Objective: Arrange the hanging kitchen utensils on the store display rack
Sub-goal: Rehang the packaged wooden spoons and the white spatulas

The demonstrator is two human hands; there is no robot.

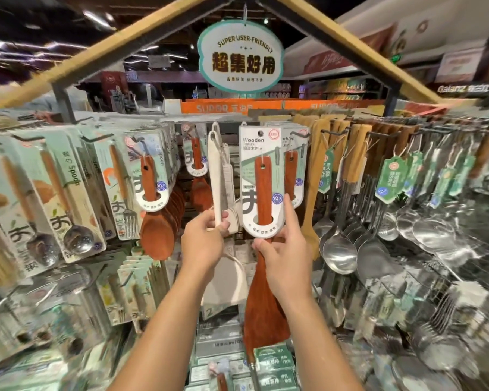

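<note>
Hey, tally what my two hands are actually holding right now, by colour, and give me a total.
Cream white utensil, handle held by the left hand: 1
Reddish-brown wooden spatula on its card, pinched by the right hand: 1
Total: 2

Carded wooden spatula [263,190] hanging mid-rack, white utensil [216,176] just left, ladles [340,249] right, spoon packs [51,198] far left.

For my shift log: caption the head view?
Left hand holds a white utensil; right hand holds a carded wooden spatula at the rack.
</note>
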